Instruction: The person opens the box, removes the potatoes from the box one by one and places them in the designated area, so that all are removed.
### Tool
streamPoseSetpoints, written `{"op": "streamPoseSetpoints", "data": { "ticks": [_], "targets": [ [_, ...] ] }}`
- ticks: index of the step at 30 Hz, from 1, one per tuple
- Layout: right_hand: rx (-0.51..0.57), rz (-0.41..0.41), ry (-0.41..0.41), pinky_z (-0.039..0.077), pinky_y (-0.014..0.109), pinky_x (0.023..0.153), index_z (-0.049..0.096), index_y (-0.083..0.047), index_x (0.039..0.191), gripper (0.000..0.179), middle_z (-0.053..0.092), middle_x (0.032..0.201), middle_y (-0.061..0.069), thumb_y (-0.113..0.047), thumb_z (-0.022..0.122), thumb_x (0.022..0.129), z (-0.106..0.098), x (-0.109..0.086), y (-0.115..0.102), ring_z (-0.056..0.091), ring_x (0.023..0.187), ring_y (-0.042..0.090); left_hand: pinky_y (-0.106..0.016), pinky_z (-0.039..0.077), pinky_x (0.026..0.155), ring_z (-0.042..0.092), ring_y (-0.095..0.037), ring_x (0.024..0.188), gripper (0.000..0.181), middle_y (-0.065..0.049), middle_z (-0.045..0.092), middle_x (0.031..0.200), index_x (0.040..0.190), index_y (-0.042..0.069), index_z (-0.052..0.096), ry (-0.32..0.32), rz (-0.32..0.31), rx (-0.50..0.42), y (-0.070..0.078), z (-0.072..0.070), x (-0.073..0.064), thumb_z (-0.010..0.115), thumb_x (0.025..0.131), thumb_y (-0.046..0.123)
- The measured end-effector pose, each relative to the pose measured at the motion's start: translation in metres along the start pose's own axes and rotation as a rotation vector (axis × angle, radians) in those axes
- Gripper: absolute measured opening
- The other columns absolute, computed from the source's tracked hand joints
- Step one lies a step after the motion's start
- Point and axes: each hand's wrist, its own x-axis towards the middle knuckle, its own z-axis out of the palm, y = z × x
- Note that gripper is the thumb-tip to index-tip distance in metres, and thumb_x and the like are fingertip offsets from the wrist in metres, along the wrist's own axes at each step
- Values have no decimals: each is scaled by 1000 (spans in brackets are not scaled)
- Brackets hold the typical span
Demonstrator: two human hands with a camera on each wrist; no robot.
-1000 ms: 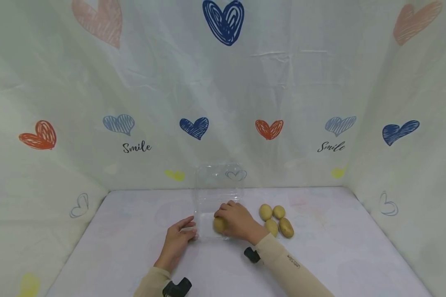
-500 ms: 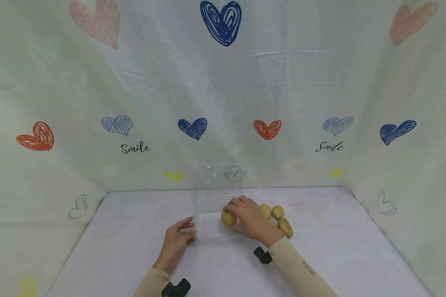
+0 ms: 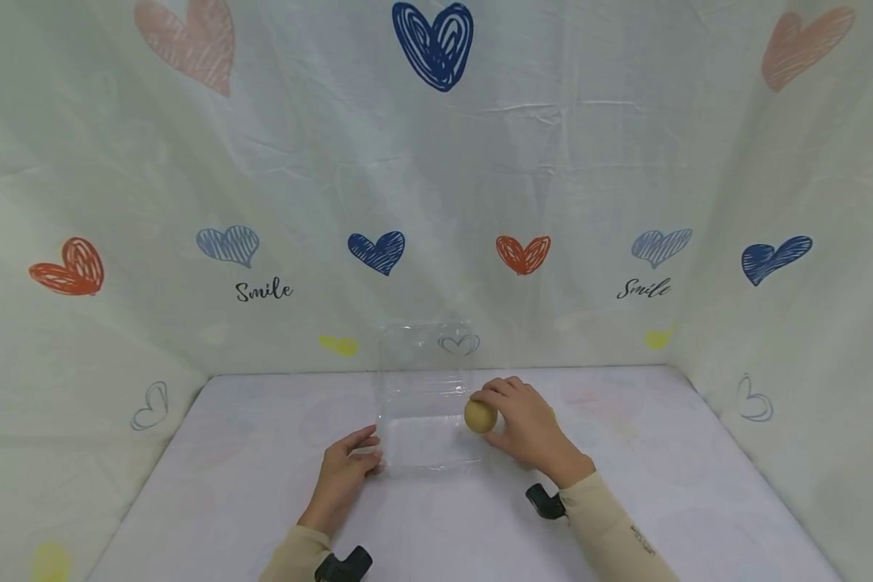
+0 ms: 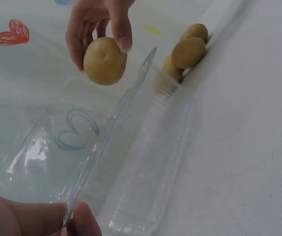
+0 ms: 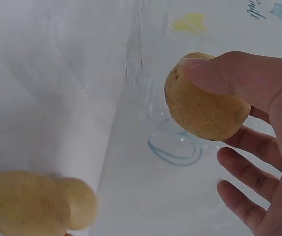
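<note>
My right hand (image 3: 533,427) grips a round yellow-brown potato (image 3: 480,416) between thumb and fingers, over the right edge of a clear plastic container (image 3: 423,443). The container lies open on the table with its lid (image 3: 425,347) raised at the back. With thumb and finger, my left hand (image 3: 343,478) pinches the container's left rim; the left wrist view shows this grip up close. Loose potatoes (image 4: 189,51) sit on the table to the container's right. In the head view my right hand and forearm hide them.
A white table (image 3: 262,453) bears everything. Behind it hangs a pale curtain (image 3: 567,186) printed with hearts and "Smile", which also closes in both sides. Dark wrist cameras (image 3: 343,563) stick out from both sleeves.
From within the container, my right hand has lifted the potato and carried it rightward to the container's right edge. The forearm now covers the loose potatoes. My left hand stays at the rim.
</note>
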Motion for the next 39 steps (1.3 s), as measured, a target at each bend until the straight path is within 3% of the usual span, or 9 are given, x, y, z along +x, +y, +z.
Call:
{"op": "streamPoseSetpoints", "data": {
  "ticks": [15, 21, 31, 39],
  "targets": [
    [6, 109, 53, 55, 49, 92, 75, -8, 118, 55, 72, 116, 5, -8, 96, 67, -19, -22, 29, 62, 108, 30, -23, 60, 72, 64, -14, 85, 51, -31, 58, 131, 145, -17, 51, -6, 7, 5, 0, -1, 1, 63, 96, -14],
    [-4, 144, 54, 55, 50, 91, 75, -7, 119, 55, 71, 116, 7, -12, 98, 69, -20, -31, 38, 62, 108, 32, -24, 60, 72, 64, -14, 84, 52, -31, 58, 130, 145, -17, 51, 4, -11, 3, 0, 0, 0, 64, 95, -14],
    [9, 167, 124, 56, 54, 88, 75, -5, 117, 54, 71, 114, 11, -9, 98, 68, -24, -44, 53, 63, 106, 36, -25, 61, 73, 65, -14, 85, 52, -31, 57, 132, 146, -16, 50, 6, -16, 14, 3, 0, -1, 63, 96, -13],
    [4, 219, 121, 55, 55, 89, 75, -4, 119, 54, 71, 116, 12, -9, 97, 70, -25, -53, 68, 62, 108, 38, -25, 61, 73, 65, -15, 84, 52, -30, 57, 132, 146, -15, 51, 5, -23, 13, 1, 0, 1, 64, 96, -13]
  ]
}}
